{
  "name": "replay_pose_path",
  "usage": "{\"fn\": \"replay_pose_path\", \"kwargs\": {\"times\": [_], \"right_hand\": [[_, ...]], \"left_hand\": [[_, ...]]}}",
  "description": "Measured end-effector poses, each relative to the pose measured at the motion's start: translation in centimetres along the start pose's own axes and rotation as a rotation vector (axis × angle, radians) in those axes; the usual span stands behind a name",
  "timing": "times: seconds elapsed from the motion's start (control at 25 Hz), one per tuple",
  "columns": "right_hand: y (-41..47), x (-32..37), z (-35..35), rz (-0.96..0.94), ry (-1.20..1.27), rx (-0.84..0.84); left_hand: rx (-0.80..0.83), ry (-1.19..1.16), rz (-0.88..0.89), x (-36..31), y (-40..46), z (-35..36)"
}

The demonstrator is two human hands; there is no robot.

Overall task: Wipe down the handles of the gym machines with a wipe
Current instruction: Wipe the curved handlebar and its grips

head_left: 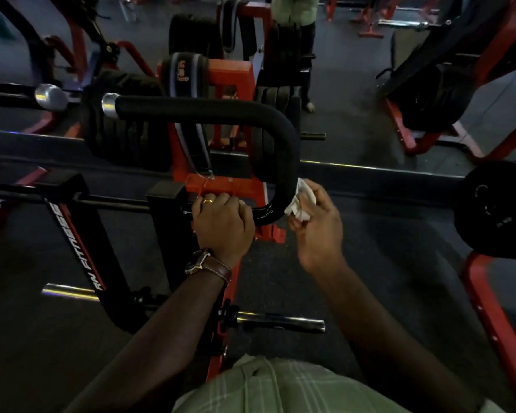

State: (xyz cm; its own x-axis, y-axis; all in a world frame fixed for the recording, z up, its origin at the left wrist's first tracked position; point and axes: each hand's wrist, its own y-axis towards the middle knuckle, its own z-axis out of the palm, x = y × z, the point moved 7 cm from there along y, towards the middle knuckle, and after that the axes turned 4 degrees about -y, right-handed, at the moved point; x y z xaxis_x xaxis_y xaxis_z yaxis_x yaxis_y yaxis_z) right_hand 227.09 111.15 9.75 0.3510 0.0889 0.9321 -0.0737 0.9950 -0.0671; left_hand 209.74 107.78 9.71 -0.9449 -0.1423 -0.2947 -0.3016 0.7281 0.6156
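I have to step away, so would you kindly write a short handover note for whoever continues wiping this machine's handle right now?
Left hand: grips the near end of the curved black handle, steadying it.
Right hand: holds the crumpled white wipe in its fingers, pressed against the outer side of the handle's bend.
Done: cannot tell how much has been wiped; the lower bend looks shiny, perhaps damp.
Left: likely the long padded stretch up to the silver end cap, the spot under the left hand, and the second handle at far left.

Green checked shirt (pixel 280 386); brown leather-strapped watch (pixel 204 262); gold ring (pixel 207 200) on left hand (pixel 222 223).
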Motion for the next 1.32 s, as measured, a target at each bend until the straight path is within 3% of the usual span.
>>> {"fn": "replay_pose_path", "kwargs": {"times": [0.08,0.28,0.36,0.56,0.72,1.12,1.2,1.32], "right_hand": [[1.9,-0.2,0.1,0.166,0.137,0.110],[0.0,-6.1,1.0,0.421,-0.079,0.266],[-0.4,-5.8,1.6,0.465,-0.008,0.268],[3.2,-1.5,0.2,0.309,0.147,0.132],[0.9,-0.3,0.4,0.155,0.036,0.077],[-1.2,-4.9,1.4,0.733,0.287,0.121],[-0.9,-4.3,1.5,0.721,0.289,0.121],[0.6,-1.7,0.4,0.503,0.118,0.120]], "left_hand": [[0.001,0.008,-0.023,-0.2,0.0,-0.1],[-0.024,0.009,-0.032,-0.6,-0.1,-0.7],[-0.032,0.005,-0.044,-0.6,0.0,-0.8],[-0.035,0.000,-0.055,-0.7,-0.2,-0.7],[-0.066,-0.002,-0.086,-0.7,-0.2,-0.7],[-0.055,0.036,-0.106,-1.0,-0.1,-0.7],[-0.062,0.027,-0.103,-1.2,-0.2,-0.9],[-0.067,0.010,-0.107,-1.3,-0.1,-1.0]]}}
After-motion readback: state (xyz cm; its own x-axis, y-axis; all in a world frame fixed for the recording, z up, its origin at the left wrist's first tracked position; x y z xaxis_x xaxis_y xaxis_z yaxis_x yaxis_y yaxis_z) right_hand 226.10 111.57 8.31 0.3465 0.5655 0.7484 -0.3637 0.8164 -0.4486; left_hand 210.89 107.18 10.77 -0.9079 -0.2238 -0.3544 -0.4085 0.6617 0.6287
